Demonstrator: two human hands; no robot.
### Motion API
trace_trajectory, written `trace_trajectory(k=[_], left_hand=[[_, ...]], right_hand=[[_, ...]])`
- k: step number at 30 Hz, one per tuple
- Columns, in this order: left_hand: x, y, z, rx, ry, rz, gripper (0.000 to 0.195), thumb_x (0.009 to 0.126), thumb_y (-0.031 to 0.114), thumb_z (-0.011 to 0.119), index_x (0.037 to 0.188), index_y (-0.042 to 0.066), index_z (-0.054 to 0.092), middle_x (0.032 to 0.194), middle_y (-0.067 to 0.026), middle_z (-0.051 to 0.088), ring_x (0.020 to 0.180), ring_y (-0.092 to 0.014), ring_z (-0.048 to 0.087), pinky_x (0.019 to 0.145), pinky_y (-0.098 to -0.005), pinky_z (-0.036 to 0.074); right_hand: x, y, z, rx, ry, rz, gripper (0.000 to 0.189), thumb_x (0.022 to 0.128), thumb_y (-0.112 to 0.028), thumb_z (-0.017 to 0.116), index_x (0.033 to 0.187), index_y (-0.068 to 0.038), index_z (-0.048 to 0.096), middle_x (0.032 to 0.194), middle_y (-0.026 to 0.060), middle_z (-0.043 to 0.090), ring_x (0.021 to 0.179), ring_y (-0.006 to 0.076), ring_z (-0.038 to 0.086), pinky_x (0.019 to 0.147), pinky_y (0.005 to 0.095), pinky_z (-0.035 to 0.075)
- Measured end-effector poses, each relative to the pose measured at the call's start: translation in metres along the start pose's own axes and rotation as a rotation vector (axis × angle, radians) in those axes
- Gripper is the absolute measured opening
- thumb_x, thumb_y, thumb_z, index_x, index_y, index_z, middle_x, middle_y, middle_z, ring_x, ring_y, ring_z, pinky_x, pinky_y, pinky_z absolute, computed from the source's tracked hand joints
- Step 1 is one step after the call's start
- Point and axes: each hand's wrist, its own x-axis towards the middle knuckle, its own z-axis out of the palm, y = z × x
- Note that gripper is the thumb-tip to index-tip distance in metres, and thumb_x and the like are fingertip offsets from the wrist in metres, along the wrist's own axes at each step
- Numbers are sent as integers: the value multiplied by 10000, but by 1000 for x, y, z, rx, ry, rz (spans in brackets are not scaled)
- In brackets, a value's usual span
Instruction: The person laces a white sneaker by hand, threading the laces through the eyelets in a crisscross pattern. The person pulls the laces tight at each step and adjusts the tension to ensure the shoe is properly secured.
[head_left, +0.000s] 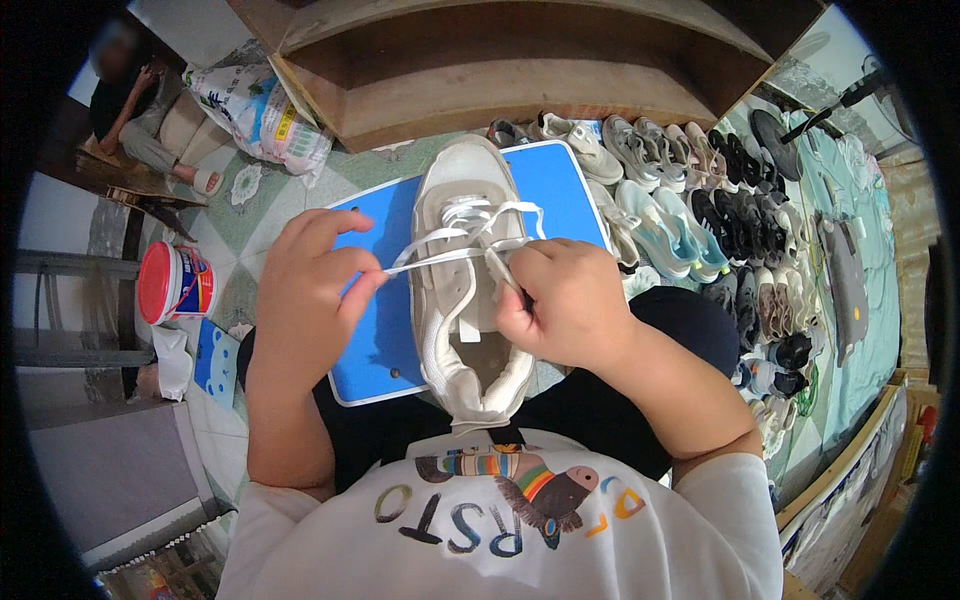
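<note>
A white and beige lace-up sneaker lies toe away from me on a small blue board with a white edge. My left hand is left of the shoe, pinching the end of a white shoelace between thumb and finger; the lace runs taut across the shoe's opening. My right hand is closed at the shoe's right side, by the eyelet flap, with lace passing under its fingers. What exactly its fingertips grip is partly hidden. Another loop of lace lies over the upper part of the tongue.
Rows of shoes stand on the tiled floor at the right. A wooden shelf unit is beyond the board. At the left are a red-lidded bucket, a printed plastic sack and a seated person. A fan stands at upper right.
</note>
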Motion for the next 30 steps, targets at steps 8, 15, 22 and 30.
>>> trace_trajectory(k=[8,15,22,30], left_hand=[[21,27,37,-117,136,105,204,632,47,720,822,31,648,1012,-74,623,983,-284,566,832,-385,448],[10,11,24,-57,129,65,150,621,4,690,734,32,595,994,-83,620,979,-300,564,823,-394,448],[8,11,9,-63,85,4,210,620,27,710,812,47,628,1056,-98,614,1032,-313,551,870,-401,443],[18,19,40,-58,126,93,115,654,65,684,755,66,628,1045,-40,612,1056,-256,544,850,-378,451]], right_hand=[[2,0,2,5,5,-11,170,658,-164,622,587,-63,506,553,115,524,495,317,541,465,394,439],[1,1,0,11,-3,-15,175,661,-165,623,584,-62,504,554,114,522,495,316,542,466,392,440],[2,1,2,22,-10,-16,178,663,-165,619,579,-63,500,551,110,518,498,313,538,472,393,441],[1,3,4,26,-10,-8,181,658,-171,620,583,-63,496,550,113,510,499,312,536,471,391,439]])
